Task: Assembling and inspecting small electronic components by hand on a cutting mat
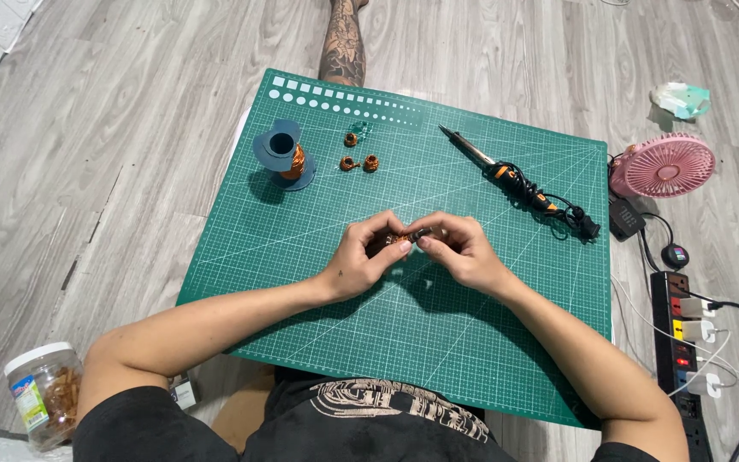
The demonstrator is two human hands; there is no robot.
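Green cutting mat (pixel 318 282) on grey wood floor; blue spool of copper wire (pixel 282 154) at far left of mat; three small copper coils (pixel 359 156) just beside it; soldering iron (pixel 493 168) lies far right, tip pointing far-left, cord bundled; pink fan (pixel 663 165) and power strip (pixel 682 342) off mat to the right; nothing blocks the hands. Left hand (pixel 361 257) and right hand (pixel 459 250) meet at mat centre, fingers curled shut, pinching a small copper-wound part (pixel 404 240) between fingertips; its axis cannot be made out, mostly hidden.
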